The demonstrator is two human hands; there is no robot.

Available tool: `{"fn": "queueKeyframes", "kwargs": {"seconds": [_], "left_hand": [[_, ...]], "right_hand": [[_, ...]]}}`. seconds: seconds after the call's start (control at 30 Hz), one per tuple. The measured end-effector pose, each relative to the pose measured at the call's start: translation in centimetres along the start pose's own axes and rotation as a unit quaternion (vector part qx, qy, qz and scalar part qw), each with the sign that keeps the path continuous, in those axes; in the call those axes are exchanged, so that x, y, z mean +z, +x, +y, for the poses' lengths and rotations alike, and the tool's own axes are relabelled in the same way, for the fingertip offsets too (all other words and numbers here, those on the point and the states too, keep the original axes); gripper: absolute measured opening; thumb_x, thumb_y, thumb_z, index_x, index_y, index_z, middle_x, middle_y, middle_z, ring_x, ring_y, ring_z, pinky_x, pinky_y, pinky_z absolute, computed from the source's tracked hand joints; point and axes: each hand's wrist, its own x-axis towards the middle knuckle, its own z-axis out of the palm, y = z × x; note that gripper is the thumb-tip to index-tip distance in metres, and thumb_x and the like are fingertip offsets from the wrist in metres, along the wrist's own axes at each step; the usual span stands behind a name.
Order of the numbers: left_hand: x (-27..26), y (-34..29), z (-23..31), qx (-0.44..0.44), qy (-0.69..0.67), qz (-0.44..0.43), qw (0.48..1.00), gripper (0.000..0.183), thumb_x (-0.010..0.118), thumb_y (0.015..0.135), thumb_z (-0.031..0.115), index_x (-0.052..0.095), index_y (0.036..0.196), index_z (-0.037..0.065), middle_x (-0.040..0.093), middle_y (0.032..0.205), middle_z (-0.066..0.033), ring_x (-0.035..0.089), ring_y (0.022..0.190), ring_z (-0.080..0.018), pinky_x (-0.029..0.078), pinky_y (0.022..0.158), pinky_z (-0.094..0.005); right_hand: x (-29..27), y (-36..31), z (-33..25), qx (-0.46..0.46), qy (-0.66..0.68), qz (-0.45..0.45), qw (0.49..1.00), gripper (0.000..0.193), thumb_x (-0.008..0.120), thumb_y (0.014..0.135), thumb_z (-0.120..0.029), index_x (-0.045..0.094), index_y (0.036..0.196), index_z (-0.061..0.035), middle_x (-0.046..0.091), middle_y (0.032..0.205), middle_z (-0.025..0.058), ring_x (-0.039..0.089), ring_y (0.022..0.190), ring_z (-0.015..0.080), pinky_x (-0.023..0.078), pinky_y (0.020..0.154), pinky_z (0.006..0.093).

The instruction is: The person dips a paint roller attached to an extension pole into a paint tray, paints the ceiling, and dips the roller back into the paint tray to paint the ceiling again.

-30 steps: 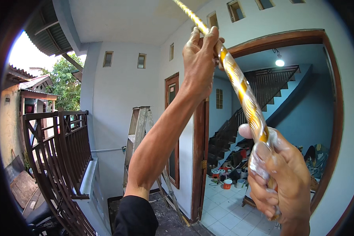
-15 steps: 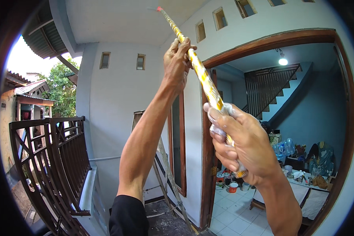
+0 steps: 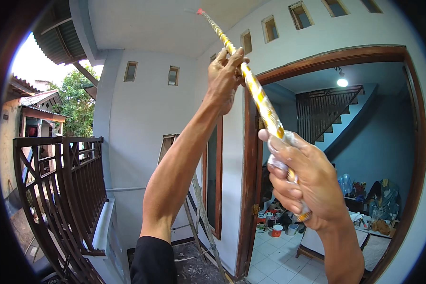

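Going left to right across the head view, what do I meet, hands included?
Dark railing → small wall window nearest it → left hand → right hand → doorframe's right post.

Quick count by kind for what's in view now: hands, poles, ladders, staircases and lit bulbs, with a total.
Hands: 2 (left hand, right hand)
Pole: 1
Ladder: 1
Staircase: 1
Lit bulb: 1
Total: 6
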Motion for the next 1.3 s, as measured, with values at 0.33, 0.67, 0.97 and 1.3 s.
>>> {"fn": "queueKeyframes", "kwargs": {"seconds": [0.33, 0.67, 0.97, 1.3], "left_hand": [[18.4, -5.2, 4.6, 0.050, -0.068, 0.014, 0.996, 0.028, 0.071, 0.100, 0.026, 0.056, 0.108, 0.004, 0.062, 0.086, -0.0044, 0.057, 0.058, -0.0037, 0.049, 0.046, -0.0168], [32.8, -9.4, 9.0, 0.077, -0.061, -0.051, 0.994, 0.030, 0.068, 0.102, 0.029, 0.053, 0.105, 0.003, 0.060, 0.081, -0.0034, 0.059, 0.060, -0.0064, 0.049, 0.048, -0.0219], [28.6, -10.8, 7.6, 0.016, 0.093, -0.050, 0.994, 0.036, 0.064, 0.104, 0.035, 0.053, 0.113, 0.002, 0.054, 0.077, -0.0009, 0.052, 0.059, -0.0052, 0.044, 0.047, -0.0209], [14.6, -6.2, 2.9, 0.009, 0.097, -0.014, 0.995, 0.072, 0.069, 0.100, 0.036, 0.038, 0.148, -0.008, 0.062, 0.087, -0.0038, 0.054, 0.063, -0.0036, 0.043, 0.048, -0.0190]], "right_hand": [[-2.0, -15.7, -10.3, 0.008, -0.004, 0.066, 0.998, 0.044, 0.059, 0.104, -0.020, 0.047, 0.138, 0.0059, 0.046, 0.077, 0.0018, 0.038, 0.043, 0.0042, 0.033, 0.033, 0.0214], [-5.8, -28.6, -17.5, -0.017, -0.026, 0.069, 0.997, 0.074, 0.060, 0.105, -0.037, 0.026, 0.153, 0.0080, 0.045, 0.066, -0.0005, 0.037, 0.036, 0.0025, 0.030, 0.028, 0.0198], [-7.6, -25.5, -12.5, -0.003, 0.046, 0.097, 0.994, 0.053, 0.050, 0.108, -0.029, 0.037, 0.142, 0.0098, 0.043, 0.062, 0.0060, 0.034, 0.034, 0.0051, 0.029, 0.025, 0.0216], [-5.8, -12.7, -6.2, 0.039, 0.054, 0.028, 0.997, 0.045, 0.054, 0.106, -0.021, 0.047, 0.141, 0.0057, 0.044, 0.072, -0.0002, 0.037, 0.040, 0.0030, 0.035, 0.031, 0.0207]]}}
